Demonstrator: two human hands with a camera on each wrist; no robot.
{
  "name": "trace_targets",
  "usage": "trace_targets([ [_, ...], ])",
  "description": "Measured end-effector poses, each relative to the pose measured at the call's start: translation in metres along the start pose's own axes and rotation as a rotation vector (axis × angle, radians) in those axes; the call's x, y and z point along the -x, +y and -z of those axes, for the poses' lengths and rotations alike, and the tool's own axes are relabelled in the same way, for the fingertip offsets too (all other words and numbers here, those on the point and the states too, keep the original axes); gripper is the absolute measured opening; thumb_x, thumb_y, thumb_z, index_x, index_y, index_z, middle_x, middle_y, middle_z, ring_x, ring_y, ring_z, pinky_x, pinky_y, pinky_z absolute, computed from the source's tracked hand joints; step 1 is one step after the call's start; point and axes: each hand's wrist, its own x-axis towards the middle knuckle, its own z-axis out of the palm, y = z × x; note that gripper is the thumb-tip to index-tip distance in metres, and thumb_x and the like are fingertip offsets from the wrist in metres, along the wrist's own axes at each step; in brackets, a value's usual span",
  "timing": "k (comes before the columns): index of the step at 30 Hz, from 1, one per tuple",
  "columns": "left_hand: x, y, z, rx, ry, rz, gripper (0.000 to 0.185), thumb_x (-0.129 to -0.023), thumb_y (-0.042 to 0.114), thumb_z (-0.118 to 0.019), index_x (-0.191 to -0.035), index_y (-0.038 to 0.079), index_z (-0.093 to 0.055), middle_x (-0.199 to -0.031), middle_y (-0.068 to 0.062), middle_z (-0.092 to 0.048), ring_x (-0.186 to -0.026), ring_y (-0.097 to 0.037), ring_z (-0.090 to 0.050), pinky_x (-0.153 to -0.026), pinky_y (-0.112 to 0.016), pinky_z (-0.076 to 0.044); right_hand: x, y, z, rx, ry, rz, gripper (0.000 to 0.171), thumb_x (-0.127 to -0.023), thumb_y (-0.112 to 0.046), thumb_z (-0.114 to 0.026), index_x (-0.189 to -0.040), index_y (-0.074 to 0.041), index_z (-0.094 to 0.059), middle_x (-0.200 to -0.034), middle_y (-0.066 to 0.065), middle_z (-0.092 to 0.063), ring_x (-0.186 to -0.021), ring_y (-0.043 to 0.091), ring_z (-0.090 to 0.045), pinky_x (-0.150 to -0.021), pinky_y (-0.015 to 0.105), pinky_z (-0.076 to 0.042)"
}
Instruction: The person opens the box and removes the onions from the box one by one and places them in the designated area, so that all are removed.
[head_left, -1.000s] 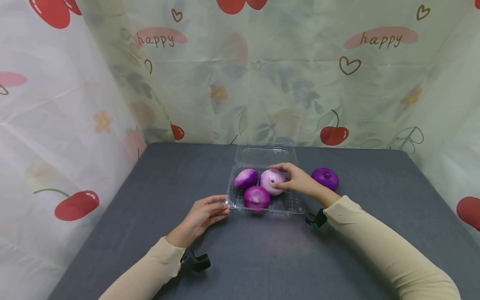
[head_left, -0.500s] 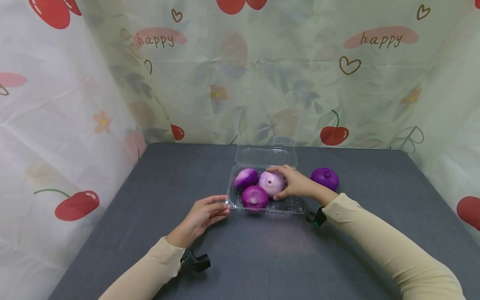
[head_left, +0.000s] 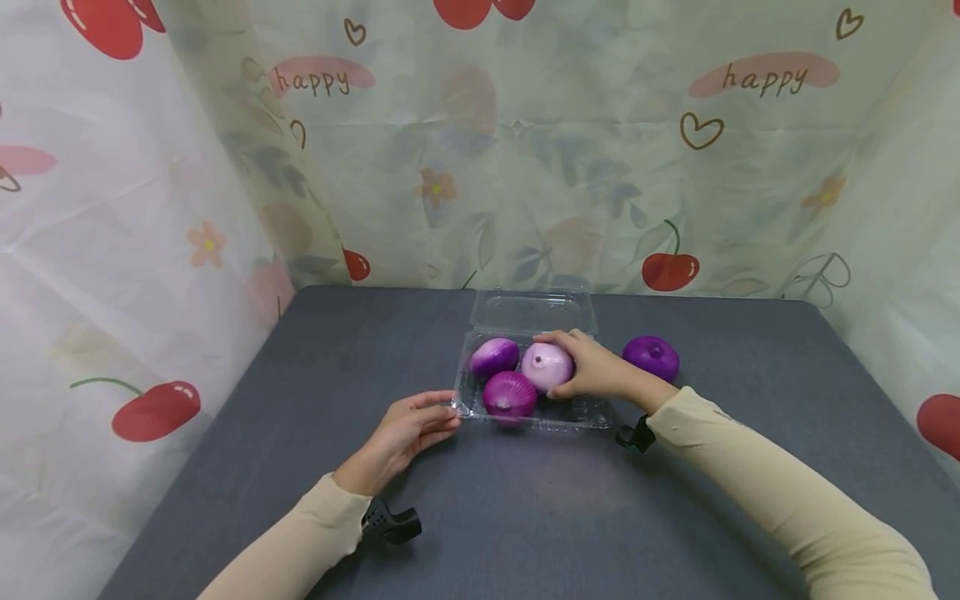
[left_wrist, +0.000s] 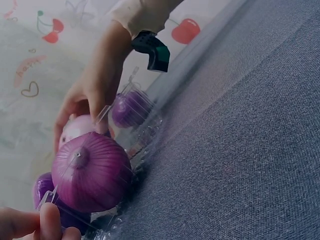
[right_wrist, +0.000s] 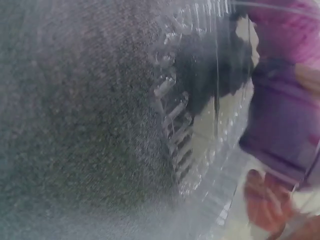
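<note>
A clear plastic clamshell box (head_left: 573, 412) stands on the table with its lid (head_left: 532, 311) folded back. My right hand (head_left: 596, 367) grips a pale purple onion (head_left: 545, 367) inside the box, thumb at its near side and fingers over the far side. Beside it in the box sit a magenta onion (head_left: 510, 395) at the front and a darker onion (head_left: 494, 357) at the back left. My left hand (head_left: 405, 433) pinches the front left corner of the box; its thumb and fingertips show in the left wrist view. The right wrist view is blurred, with onions at its right edge.
Outside the box, just right of it, lies another purple onion (head_left: 652, 357), partly behind my right forearm. The dark grey table (head_left: 375, 342) ends at a printed curtain (head_left: 517, 167) at the back. Curtains also hang at both sides.
My right thumb has slid lower on the pale onion, and its fingers have shifted left. The pale onion has turned a little; the magenta one moved slightly left. My left hand stays put.
</note>
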Motion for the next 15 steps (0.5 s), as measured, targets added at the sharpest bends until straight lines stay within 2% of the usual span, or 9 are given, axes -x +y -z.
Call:
trace_targets([
  [4,0.0,-0.001,0.0,-0.002,0.002,-0.004,0.035,-0.09,0.002,-0.066,-0.125,0.001,-0.062,-0.086,-0.006,-0.073,-0.077,-0.013,-0.071,-0.083,-0.034,-0.058,0.005,0.002,0.004,-0.079,0.068,0.024,0.082,-0.073,-0.024,-0.085,-0.143,-0.018,-0.044,-0.122,0.016,-0.047,-0.109,0.029,-0.049,-0.085,0.046,-0.052],
  [10,0.0,-0.001,0.0,-0.005,0.003,-0.014,0.036,-0.09,0.002,-0.065,-0.125,0.001,-0.061,-0.085,-0.006,-0.073,-0.077,-0.012,-0.07,-0.083,-0.034,-0.059,0.011,0.006,0.011,-0.259,0.123,0.024,0.083,-0.075,-0.019,-0.084,-0.145,-0.022,-0.038,-0.13,0.017,-0.038,-0.117,0.031,-0.047,-0.093,0.046,-0.051],
  [15,0.0,0.0,0.0,-0.007,-0.005,-0.02,0.036,-0.09,0.001,-0.064,-0.126,0.0,-0.061,-0.084,-0.005,-0.073,-0.076,-0.012,-0.07,-0.081,-0.034,-0.059,0.018,0.002,0.024,-0.403,0.16,0.052,0.083,-0.078,-0.011,-0.081,-0.146,-0.02,-0.034,-0.143,0.016,-0.034,-0.12,0.033,-0.049,-0.091,0.035,-0.053],
])
